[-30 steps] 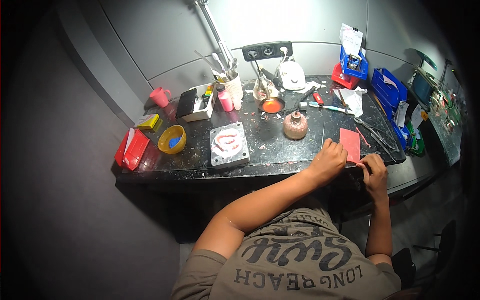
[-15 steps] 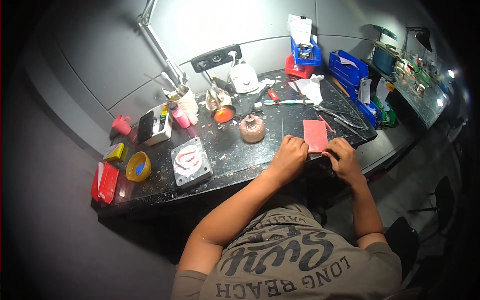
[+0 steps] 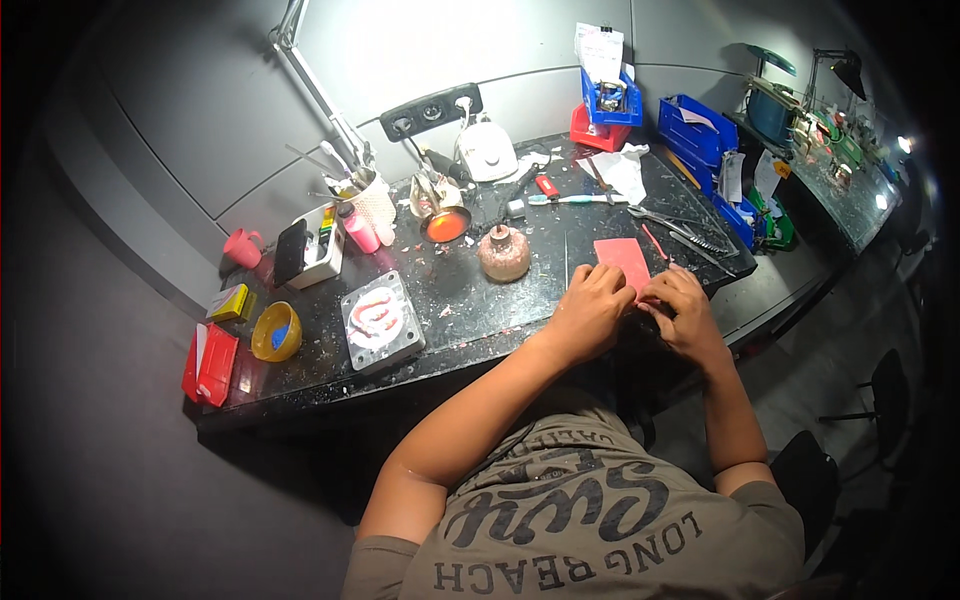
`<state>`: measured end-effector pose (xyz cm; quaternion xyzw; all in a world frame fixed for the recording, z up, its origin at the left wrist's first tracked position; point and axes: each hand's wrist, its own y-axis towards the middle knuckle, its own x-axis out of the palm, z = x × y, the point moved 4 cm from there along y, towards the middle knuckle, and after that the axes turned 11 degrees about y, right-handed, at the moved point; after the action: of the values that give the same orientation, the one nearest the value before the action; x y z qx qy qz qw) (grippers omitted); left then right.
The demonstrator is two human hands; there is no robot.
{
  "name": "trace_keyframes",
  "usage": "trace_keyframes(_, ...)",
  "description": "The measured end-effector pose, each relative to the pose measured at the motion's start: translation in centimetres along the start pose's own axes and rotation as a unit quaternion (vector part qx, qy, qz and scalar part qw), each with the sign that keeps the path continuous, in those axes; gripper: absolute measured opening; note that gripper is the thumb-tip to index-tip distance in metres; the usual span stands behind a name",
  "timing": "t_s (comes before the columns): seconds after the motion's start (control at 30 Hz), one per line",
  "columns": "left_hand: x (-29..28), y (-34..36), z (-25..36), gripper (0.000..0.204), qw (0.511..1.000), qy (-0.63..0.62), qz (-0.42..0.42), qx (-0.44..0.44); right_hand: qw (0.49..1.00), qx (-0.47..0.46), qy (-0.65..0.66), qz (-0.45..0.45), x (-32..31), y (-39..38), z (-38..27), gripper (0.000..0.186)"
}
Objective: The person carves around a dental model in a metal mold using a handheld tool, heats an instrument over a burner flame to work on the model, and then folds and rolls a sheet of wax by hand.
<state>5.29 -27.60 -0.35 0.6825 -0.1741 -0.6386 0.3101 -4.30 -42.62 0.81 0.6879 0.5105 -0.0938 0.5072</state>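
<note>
My left hand [image 3: 592,307] and my right hand [image 3: 683,311] rest close together at the front edge of the dark worktop [image 3: 470,320]. Both touch the near end of a flat pink sheet [image 3: 622,258] that lies on the top just beyond my fingers. What my fingertips pinch between them is hidden. A round brown pot [image 3: 503,253] stands a little to the left of my left hand.
A grey block with red curved pieces [image 3: 380,320], a yellow bowl [image 3: 276,331] and a red box [image 3: 210,363] sit at the left. A small burner with an orange flame dish [image 3: 446,224], pliers [image 3: 680,228], blue bins [image 3: 700,135] and a lamp arm [image 3: 320,90] stand behind.
The view has swung, so the bench sits further left and lower in the picture. My hands stay together at the pink sheet's near edge.
</note>
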Motion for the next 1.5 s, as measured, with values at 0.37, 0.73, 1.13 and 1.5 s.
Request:
trace_keyframes(0.37,1.1,-0.1,-0.5,0.008,0.999,-0.028,0.009,-0.021,1.000,0.004,-0.024,0.003,0.2,0.5,-0.2,0.010)
trace_keyframes(0.73,0.8,-0.7,-1.6,0.010,0.995,-0.099,-0.002,-0.026,1.000,-0.001,-0.014,-0.004,0.0,0.9,-0.5,0.010)
trace_keyframes(1.13,1.5,-0.8,-1.8,0.011,0.992,-0.118,-0.002,-0.033,1.000,-0.015,-0.025,0.002,0.7,0.9,-0.2,0.009)
trace_keyframes(1.5,0.7,-0.7,-1.1,0.015,0.996,-0.086,-0.003,-0.021,0.999,-0.034,-0.012,-0.026,-0.1,0.5,-0.4,0.021)
